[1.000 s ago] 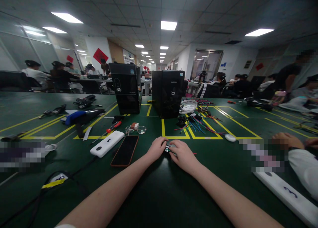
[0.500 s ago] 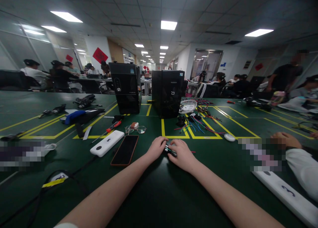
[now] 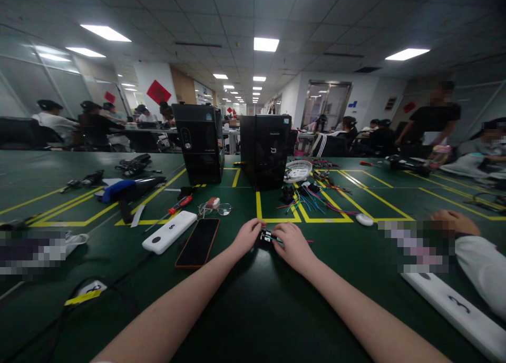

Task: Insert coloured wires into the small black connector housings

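Note:
A small black block with white and metallic marks (image 3: 264, 238) lies on the green table, between my two hands. My left hand (image 3: 249, 235) has its fingers closed on the block's left side. At the right, my right hand (image 3: 292, 243) bends its fingers around a thin green wire (image 3: 277, 241) that runs to the block. A red wire end (image 3: 309, 241) pokes out beyond this hand. Fine contact between fingertips, wire and block is too small to make out.
Two black computer towers (image 3: 200, 165) stand behind my hands. Loose coloured wires (image 3: 312, 199) and a white basket (image 3: 298, 169) lie right of them. A phone (image 3: 197, 243), a white power bank (image 3: 169, 231), glasses (image 3: 224, 209) and a screwdriver (image 3: 174, 210) are at left. Another person's hand (image 3: 454, 225) rests at right.
My right hand has shifted slightly right, and more of the black block and green wire shows between my hands. My left hand keeps its place. A standing person at the far right moved left.

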Tool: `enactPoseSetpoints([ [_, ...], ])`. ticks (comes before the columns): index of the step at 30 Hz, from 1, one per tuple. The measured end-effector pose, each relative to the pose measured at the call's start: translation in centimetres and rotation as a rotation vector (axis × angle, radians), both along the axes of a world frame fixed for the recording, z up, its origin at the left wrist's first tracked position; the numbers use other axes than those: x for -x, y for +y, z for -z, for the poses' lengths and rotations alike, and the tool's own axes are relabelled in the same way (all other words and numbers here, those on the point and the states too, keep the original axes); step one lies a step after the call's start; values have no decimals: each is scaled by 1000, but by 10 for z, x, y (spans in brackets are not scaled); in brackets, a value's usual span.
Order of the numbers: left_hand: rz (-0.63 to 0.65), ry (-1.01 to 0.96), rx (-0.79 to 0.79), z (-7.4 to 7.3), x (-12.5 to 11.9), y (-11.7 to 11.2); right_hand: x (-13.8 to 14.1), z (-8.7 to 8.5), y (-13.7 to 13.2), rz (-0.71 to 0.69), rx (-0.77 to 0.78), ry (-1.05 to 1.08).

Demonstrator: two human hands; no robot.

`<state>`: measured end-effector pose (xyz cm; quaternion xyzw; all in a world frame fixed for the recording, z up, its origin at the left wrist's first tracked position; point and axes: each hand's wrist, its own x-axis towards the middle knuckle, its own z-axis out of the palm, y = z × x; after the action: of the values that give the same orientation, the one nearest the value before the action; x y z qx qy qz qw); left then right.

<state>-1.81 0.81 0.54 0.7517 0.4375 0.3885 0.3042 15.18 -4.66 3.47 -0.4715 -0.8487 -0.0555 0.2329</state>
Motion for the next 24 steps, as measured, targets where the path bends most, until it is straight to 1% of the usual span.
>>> enactPoseSetpoints([
  [2,45,11,-12,1,-1,-1,-2,-1,2,39,4,-23],
  [5,98,84,-78,4,-1,-4,-7,0,5,82,13,-20],
  [9,99,239,-158,5,0,-6,-10,7,11,49,47,17],
  [11,99,278,-174,5,0,-6,-11,10,12,40,46,26],
  [17,89,277,-201,7,0,-5,-7,13,12,-22,37,59],
  [24,100,296,-193,8,0,-5,-5,14,12,-30,49,79],
])
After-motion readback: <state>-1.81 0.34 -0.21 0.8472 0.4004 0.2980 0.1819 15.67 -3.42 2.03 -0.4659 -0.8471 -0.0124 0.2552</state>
